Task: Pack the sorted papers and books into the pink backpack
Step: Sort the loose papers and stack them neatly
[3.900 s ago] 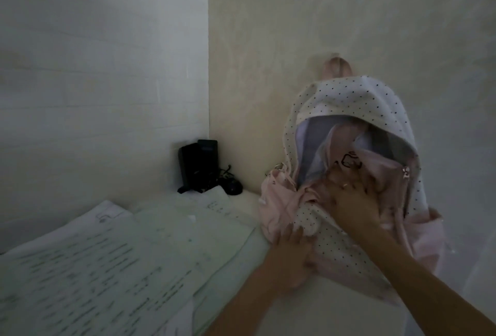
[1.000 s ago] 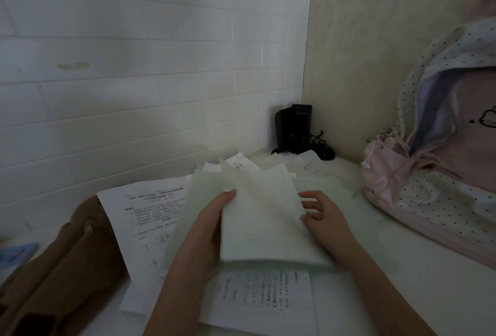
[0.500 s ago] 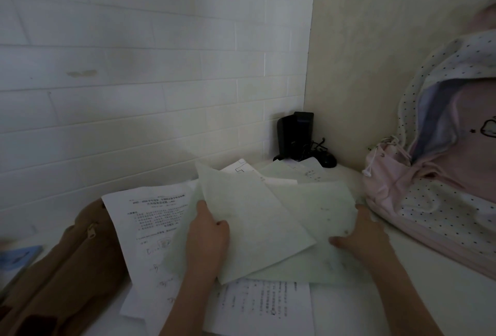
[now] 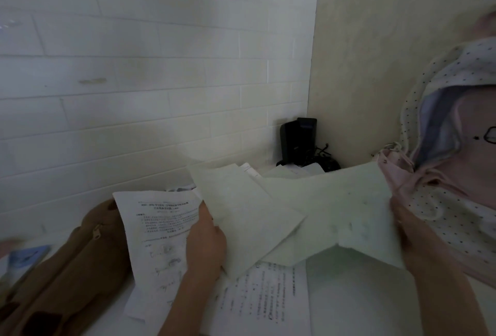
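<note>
White bench (image 4: 362,309) held loose sheets. Left hand (image 4: 205,241) and right hand (image 4: 410,228) pinched pale green papers (image 4: 335,209), fingers curled on edges. Gathering step; next needed squaring them, then sliding into pink backpack (image 4: 442,174).

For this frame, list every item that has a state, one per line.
pink backpack: main compartment unzipped, gaping.
pale green sheets: lifted off the desk, held between both hands.
left hand: grips the sheets' left edge.
right hand: holds their right edge.
printed white pages: lying loose.
brown bag: zipped.

Brown bag (image 4: 67,268) left; black device (image 4: 298,139) in corner.
</note>
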The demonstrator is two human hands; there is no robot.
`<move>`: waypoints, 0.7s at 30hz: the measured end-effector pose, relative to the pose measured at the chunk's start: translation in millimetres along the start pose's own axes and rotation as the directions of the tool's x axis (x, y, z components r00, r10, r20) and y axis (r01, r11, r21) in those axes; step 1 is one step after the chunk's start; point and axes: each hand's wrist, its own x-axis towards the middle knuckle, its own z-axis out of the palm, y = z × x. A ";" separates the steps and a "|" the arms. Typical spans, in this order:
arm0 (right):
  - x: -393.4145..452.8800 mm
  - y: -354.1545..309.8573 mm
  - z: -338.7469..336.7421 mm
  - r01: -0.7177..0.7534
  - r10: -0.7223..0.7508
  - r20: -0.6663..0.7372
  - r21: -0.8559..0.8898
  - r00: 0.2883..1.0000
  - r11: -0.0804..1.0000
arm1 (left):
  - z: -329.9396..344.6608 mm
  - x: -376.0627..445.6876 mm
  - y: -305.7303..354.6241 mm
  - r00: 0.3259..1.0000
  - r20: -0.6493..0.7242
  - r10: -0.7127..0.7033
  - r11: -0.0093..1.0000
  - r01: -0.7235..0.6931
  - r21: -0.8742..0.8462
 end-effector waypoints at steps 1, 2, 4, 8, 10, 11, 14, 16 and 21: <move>-0.3 3.1 2.6 -0.041 0.034 0.088 0.074 0.996 0.996 | 2.1 0.0 0.5 1.000 0.011 0.008 0.999 -0.007 -0.038; -0.3 6.6 9.0 -0.047 0.030 0.160 0.104 0.987 0.994 | 4.3 -0.7 1.2 1.000 0.018 0.016 0.998 -0.015 -0.055; 0.6 14.6 25.2 -0.082 0.042 0.343 0.101 0.938 0.991 | 7.2 -0.9 1.5 0.999 0.030 0.032 0.997 -0.030 -0.076; 2.8 43.5 64.7 0.029 0.032 0.194 -0.306 0.980 0.952 | 6.2 -4.0 6.8 0.994 0.084 0.069 0.993 -0.061 -0.099; 4.8 52.8 75.2 -0.006 0.024 0.060 -0.286 0.998 0.958 | 4.6 -6.2 11.9 0.989 0.125 0.083 0.988 -0.065 -0.142; 4.6 54.4 76.7 -0.052 0.065 0.055 -0.211 0.996 0.976 | 4.0 -6.8 14.3 0.985 0.144 0.091 0.982 -0.065 -0.175; 1.4 50.0 72.6 -0.149 0.185 0.146 -0.226 0.972 0.963 | 2.0 -6.0 18.6 0.984 0.161 0.082 0.971 -0.042 -0.235; 3.0 51.0 67.6 -0.140 0.187 0.137 -0.300 0.973 0.944 | 1.4 -4.9 17.9 0.988 0.141 0.065 0.976 -0.033 -0.215; 13.4 41.9 53.6 0.312 -0.593 -0.235 -0.672 0.770 0.672 | -3.8 -5.0 12.5 0.999 -0.035 -0.005 0.995 0.002 -0.102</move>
